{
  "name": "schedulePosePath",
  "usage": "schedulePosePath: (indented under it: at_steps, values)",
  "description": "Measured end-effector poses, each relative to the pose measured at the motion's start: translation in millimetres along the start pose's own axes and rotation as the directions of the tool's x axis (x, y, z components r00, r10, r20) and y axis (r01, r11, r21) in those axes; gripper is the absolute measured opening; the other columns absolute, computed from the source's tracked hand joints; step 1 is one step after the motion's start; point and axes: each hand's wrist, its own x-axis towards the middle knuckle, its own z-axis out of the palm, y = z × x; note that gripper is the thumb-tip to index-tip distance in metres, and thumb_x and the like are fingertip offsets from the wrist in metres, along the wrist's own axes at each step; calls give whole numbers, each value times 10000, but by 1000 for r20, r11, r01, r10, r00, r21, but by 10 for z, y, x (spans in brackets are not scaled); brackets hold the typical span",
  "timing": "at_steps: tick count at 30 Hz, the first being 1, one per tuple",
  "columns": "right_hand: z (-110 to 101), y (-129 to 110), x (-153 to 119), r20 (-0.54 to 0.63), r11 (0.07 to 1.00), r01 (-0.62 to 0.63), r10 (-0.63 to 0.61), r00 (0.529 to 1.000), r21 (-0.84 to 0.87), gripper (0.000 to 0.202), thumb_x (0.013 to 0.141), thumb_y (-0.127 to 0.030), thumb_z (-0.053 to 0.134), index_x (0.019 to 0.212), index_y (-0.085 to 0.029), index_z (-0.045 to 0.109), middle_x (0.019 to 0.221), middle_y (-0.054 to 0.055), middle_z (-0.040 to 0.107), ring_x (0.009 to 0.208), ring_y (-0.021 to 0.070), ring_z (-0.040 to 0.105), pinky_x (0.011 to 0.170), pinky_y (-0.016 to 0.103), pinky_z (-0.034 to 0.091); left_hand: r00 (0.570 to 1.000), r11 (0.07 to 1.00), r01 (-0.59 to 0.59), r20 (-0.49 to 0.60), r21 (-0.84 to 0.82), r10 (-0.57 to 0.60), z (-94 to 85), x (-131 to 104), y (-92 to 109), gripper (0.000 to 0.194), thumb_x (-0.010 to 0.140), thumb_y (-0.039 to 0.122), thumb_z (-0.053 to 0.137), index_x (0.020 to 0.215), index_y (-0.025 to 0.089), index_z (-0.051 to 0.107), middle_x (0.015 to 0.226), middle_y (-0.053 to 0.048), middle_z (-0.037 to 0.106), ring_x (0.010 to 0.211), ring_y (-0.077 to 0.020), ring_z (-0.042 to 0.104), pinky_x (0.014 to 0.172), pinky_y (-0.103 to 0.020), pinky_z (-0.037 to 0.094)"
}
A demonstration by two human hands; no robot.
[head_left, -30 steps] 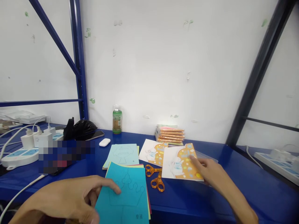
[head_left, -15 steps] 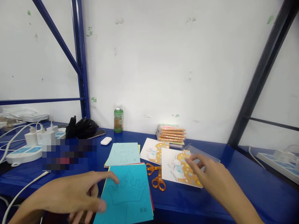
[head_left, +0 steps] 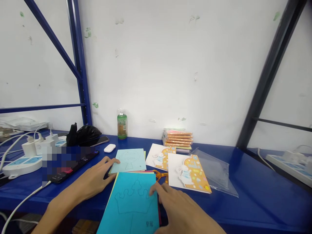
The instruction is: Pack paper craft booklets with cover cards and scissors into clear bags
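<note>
2 stacks of drawn-on paper lie at the front of a blue table: a bright blue stack, its top sheet bearing a crown outline, and, just beyond it, a pale blue stack. The right hand lies at the right edge of the bright blue stack, fingers bent, 1 fingertip on the top sheet; whether they grip the edge cannot be told. The left hand reaches the left edge of the pale blue stack, fingers loosely curved, 1 fingertip on its top sheet; whether the thumb pinches paper cannot be told. Orange scissors, partly hidden, lie beside a front booklet, which overlaps a rear booklet. A clear plastic sleeve lies at the front booklet's right edge.
</note>
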Motion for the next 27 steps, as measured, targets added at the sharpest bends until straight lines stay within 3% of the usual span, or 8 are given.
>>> schedulePosePath:
  at_steps: [5,10,14,17,23,27]
  values:
    - [-49,-84,-45,10,1000,-20,20,1000,3,752,654,-404,864,1333,-296,558,1247,88,615,1088,358,631,884,456,488,1000,997,14,-13,70,-13,87,84,-48,444,961,495,415,1270,220,577,1179,-109,598,935,-290,671,800,-381,487]
    - [-167,-168,-121,56,997,-70,69,996,16,657,766,-362,792,1376,-301,556,1294,96,612,1161,354,602,973,472,455,996,984,11,-91,180,5,204,175,-50,437,990,414,353,1261,168,592,1221,-146,594,985,-307,678,784,-397,494]
    - [-76,-118,-17,36,998,-18,20,999,-59,784,641,-350,881,1354,-297,559,1264,103,600,1062,361,652,866,452,513,990,963,79,-137,258,-44,230,222,18,430,999,411,339,1231,177,616,1202,-140,617,978,-310,693,701,-366,485]
    - [-26,-149,55,60,988,-52,61,996,-142,845,568,-267,911,1337,-257,560,1250,129,590,1004,372,674,804,450,534,985,957,109,-157,269,-68,242,245,57,424,1003,425,349,1207,184,632,1177,-136,631,955,-302,702,681,-343,473]
    - [-77,-253,23,22,992,-50,53,998,-120,734,716,-208,825,1390,-234,537,1306,139,596,1141,377,626,926,488,495,982,959,124,-173,255,-80,279,273,29,410,1003,423,359,1198,188,633,1134,-136,637,910,-303,713,673,-340,476]
    - [-51,-199,37,-51,995,11,-16,999,-97,596,800,-221,767,1360,-227,564,1312,120,616,1168,352,614,959,478,478,981,965,116,-182,233,-73,197,233,-41,417,1014,379,310,1281,221,588,1179,-131,655,1009,-300,695,786,-365,504]
